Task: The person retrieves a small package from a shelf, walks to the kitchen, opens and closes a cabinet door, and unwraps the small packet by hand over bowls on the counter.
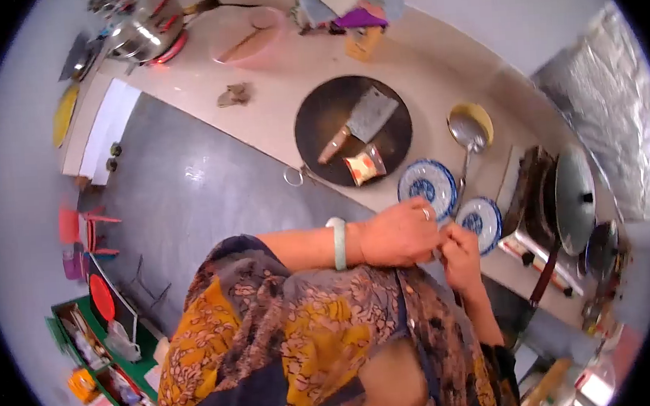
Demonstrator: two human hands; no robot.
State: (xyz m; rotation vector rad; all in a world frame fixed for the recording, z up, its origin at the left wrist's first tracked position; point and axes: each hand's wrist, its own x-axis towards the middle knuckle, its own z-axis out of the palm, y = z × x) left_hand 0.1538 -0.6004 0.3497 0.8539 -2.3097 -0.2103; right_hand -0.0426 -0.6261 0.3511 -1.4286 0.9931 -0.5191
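Left hand [400,233] and right hand [463,258] meet, fingers pinched closed; contents cannot be determined. Plate [411,174] obstructs at 12 o'clock. Board [316,118] bears cleaver [372,115] at 11.

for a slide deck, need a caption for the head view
Left hand and right hand close together by two patterned dishes, near a cleaver on a round board.

Nearest the hands [405,231]: plates [426,173], white, patterned in blue. Beyond: round board [321,132], blackish brown; packet [362,168], pale yellow, spotted in orange-red; bowl [488,121], yellow. Below: garment [325,329], printed with florals, coloured mustard, navy and greyish brown. At one wrist: bangle [339,244], tinted whitish green.
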